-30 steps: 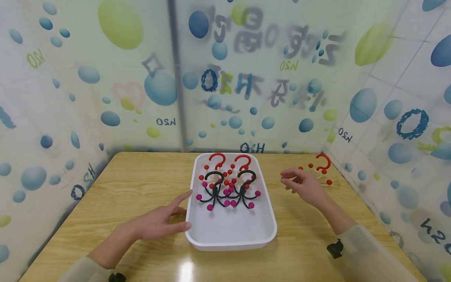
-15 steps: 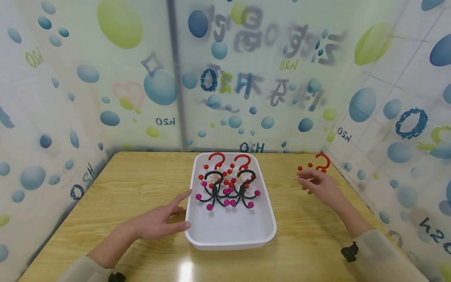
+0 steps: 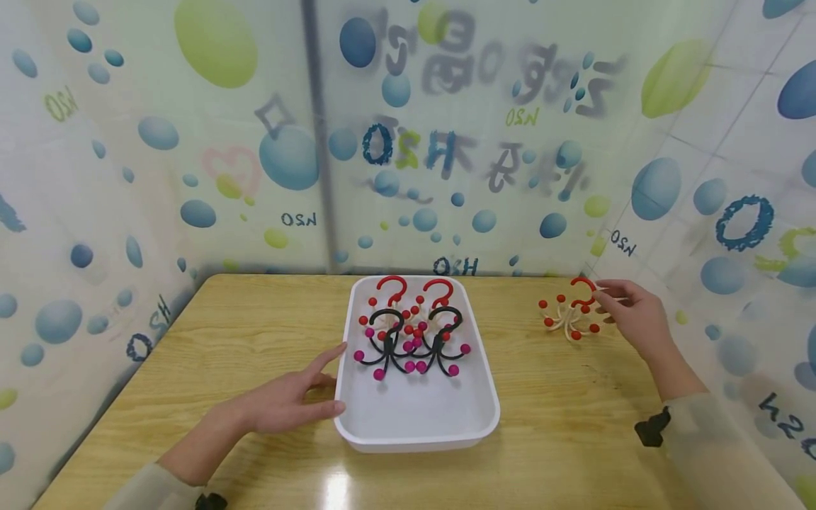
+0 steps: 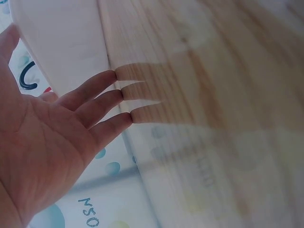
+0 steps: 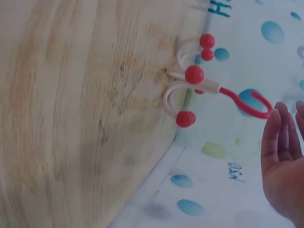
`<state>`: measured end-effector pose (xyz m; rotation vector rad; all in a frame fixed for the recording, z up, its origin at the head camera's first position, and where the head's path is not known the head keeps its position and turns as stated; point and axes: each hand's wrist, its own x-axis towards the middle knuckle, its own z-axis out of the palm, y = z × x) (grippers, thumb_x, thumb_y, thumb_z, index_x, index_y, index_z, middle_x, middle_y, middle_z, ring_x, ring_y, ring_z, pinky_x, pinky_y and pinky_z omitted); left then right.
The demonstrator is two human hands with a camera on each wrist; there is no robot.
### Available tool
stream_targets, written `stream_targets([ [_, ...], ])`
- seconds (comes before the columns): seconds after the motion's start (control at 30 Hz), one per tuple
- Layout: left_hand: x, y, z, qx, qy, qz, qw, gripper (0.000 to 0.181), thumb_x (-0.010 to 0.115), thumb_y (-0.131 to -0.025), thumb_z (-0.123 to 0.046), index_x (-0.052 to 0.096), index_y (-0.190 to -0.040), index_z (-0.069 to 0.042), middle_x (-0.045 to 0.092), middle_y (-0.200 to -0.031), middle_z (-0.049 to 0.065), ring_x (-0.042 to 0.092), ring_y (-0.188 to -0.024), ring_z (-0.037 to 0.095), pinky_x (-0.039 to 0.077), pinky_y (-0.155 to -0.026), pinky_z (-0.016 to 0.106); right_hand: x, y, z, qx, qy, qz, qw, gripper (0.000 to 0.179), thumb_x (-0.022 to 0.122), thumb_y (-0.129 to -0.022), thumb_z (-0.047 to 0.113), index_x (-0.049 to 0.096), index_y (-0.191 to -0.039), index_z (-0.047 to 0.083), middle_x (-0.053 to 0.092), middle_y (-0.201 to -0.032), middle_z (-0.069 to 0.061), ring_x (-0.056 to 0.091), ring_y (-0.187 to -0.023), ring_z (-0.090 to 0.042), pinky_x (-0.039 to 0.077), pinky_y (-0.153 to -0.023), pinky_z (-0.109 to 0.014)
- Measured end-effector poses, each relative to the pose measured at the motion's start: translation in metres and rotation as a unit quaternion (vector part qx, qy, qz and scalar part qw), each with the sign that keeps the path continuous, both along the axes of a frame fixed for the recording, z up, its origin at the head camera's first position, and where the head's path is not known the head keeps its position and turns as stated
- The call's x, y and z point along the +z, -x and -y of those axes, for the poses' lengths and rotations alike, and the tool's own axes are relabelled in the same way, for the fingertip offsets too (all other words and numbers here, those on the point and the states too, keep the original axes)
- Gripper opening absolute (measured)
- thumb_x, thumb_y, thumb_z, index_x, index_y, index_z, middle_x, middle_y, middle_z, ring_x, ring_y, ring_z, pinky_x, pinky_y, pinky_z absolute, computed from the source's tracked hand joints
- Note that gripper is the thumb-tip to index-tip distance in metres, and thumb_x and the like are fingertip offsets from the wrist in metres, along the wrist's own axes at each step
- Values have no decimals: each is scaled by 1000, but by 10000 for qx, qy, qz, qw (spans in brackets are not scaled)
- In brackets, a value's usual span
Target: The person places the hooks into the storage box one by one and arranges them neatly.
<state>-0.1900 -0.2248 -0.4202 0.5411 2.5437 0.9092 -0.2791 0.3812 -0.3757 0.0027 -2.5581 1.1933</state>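
Note:
In the head view, my left hand [image 3: 290, 400] rests at the left side of a white tray [image 3: 414, 418], thumb and index finger at its rim, fingers spread. The left wrist view shows this palm, other fingertips at the wooden table. Inside the tray stand two black multi-arm hooks [image 3: 389, 346] with magenta ball tips; behind them are two cream ones with red hooks [image 3: 440, 289] and red balls. At the table's far right stands another cream multi-arm hook [image 3: 566, 320], upright. My right hand [image 3: 637, 322] is beside it, fingers extended, fingertips right at its red top hook [image 5: 259, 114].
The wooden table [image 3: 255, 312] reaches back to a curtain [image 3: 484, 177] printed with blue and green bubbles. Similar patterned sheets [image 3: 733, 297] hang along both sides, the right one close to my right hand.
My right hand has moved rightward, past the front of the cream hook, to the right side of its red top. The left hand, tray and hooks have stayed put.

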Motion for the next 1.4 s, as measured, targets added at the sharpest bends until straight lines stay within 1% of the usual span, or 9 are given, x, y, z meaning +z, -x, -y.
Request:
stream_targets([
  [0.1, 0, 1, 1, 19, 31, -18, 10000, 94, 66, -106, -59, 10, -178, -35, 65, -156, 12, 57, -148, 42, 40, -122, 74, -4, 9, -6, -221, 138, 109, 9996, 56, 63, -112, 42, 60, -152, 3, 65, -107, 14, 67, -81, 10, 62, -72, -16],
  [0.27, -1, 1, 1, 65, 69, -36, 9999, 94, 66, -105, -59, 10, -177, -37, 65, -156, 10, 57, -149, 41, 40, -123, 73, -14, 20, -11, -141, 374, 244, 9989, 60, 65, -112, 41, 57, -156, 1, 65, -107, 19, 67, -82, 11, 62, -73, -16],
  [0.33, -1, 1, 1, 53, 72, -38, 10000, 94, 66, -106, -60, 10, -177, -37, 65, -156, 11, 57, -149, 42, 40, -123, 74, -16, 23, -10, -81, 416, 296, 9987, 60, 64, -112, 40, 56, -156, 0, 68, -111, 11, 67, -81, 11, 62, -72, -15],
  [0.5, -1, 0, 1, 54, 79, -30, 10000, 94, 66, -105, -61, 10, -177, -38, 65, -156, 11, 57, -149, 43, 40, -123, 74, -19, 29, -5, -80, 425, 509, 9978, 60, 62, -113, 40, 55, -156, -1, 67, -128, -21, 69, -79, 7, 63, -74, -18],
  [0.63, 0, 0, 1, 37, 63, -82, 9999, 94, 66, -106, -60, 10, -177, -36, 66, -155, 11, 57, -149, 42, 41, -122, 73, -19, 31, -2, -174, 486, 627, 9967, 57, 61, -114, 37, 56, -155, -3, 68, -129, -27, 71, -78, 6, 65, -77, -21],
  [0.77, 0, 0, 1, 50, 47, -90, 9999, 94, 67, -105, -60, 10, -177, -36, 66, -154, 11, 58, -148, 42, 41, -123, 72, -21, 32, 0, -214, 583, 630, 9961, 55, 60, -115, 33, 56, -154, -4, 72, -122, -21, 71, -78, 8, 64, -77, -17],
  [0.87, 0, -1, 1, 53, 42, -58, 10000, 95, 67, -105, -60, 10, -177, -36, 66, -155, 11, 58, -148, 42, 40, -123, 72, -22, 31, 1, -196, 584, 577, 9964, 54, 61, -114, 33, 57, -153, -5, 75, -114, -11, 71, -78, 10, 63, -77, -15],
  [1.17, -1, 0, 0, 11, -5, -2, 10000, 95, 67, -105, -60, 10, -177, -36, 65, -156, 13, 58, -148, 43, 41, -122, 73, -15, 14, 10, 39, 500, 476, 9976, 57, 65, -111, 42, 62, -149, 0, 74, -97, 19, 73, -82, 8, 61, -75, -14],
  [1.4, 0, -1, 0, 27, 30, -47, 10000, 95, 67, -105, -59, 10, -177, -35, 66, -155, 13, 59, -147, 42, 41, -122, 73, 0, -7, 27, 437, 455, 186, 9978, 50, 69, -110, 39, 66, -144, 3, 78, -95, 20, 74, -83, 4, 62, -71, -20],
])
